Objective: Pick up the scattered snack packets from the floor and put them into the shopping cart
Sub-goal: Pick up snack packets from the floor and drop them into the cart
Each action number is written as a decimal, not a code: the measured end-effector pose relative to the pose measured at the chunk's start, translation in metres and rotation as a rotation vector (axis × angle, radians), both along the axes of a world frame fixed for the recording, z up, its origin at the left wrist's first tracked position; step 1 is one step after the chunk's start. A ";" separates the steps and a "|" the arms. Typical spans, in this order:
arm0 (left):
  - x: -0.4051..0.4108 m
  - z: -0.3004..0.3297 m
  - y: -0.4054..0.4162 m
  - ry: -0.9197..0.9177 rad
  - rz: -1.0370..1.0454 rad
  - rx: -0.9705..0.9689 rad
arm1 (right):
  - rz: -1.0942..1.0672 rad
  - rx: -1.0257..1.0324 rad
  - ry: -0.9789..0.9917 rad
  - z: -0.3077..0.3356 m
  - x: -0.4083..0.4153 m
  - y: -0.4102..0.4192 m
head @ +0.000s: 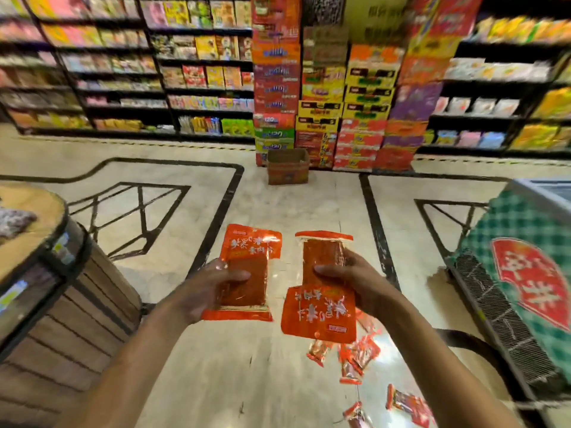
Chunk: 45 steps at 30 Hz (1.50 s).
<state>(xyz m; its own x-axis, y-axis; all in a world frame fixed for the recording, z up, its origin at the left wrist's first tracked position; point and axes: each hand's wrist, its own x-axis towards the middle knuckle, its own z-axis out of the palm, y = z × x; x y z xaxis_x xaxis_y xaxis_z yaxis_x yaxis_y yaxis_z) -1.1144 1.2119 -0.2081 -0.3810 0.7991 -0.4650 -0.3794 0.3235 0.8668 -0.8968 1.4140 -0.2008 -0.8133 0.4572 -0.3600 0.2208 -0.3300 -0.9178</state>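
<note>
- Two flat orange snack packets were held up at the middle of the frame: the left packet [251, 273] in the left hand [210, 288], the right packet [323, 285] in the right hand [349, 282].
- Each hand pinched its packet mid-body, thumb on the front face and the other fingers hidden behind.
- Judging by their thin, glossy film, they looked light, floppy and slippery; a grip across the middle seemed safer than one at a sealed edge.
- Several smaller red packets [355, 359] lay scattered on the floor [216, 366] at lower right.
- No shopping cart was visible.
</note>
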 end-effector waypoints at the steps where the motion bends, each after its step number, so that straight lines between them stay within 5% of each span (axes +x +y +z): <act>1: 0.000 0.012 -0.002 0.003 -0.024 0.028 | -0.014 0.020 0.018 0.013 0.010 -0.004; 10: 0.040 0.072 -0.004 0.097 -0.236 0.142 | -0.264 0.049 0.060 0.067 0.112 -0.054; 21: 0.186 0.128 0.028 0.104 -0.604 0.267 | -0.571 0.106 0.122 0.107 0.287 -0.115; 45: 0.730 0.156 -0.051 -0.107 -1.271 0.427 | -1.436 0.254 0.242 0.155 0.755 -0.414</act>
<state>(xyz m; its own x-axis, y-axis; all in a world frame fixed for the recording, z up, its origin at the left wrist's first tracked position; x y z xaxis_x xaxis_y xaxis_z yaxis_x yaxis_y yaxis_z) -0.3844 1.1614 -0.0521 0.7496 0.6578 -0.0732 -0.0920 0.2130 0.9727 -0.1417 1.0001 -0.0458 0.3527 0.9328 -0.0738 -0.3118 0.0428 -0.9492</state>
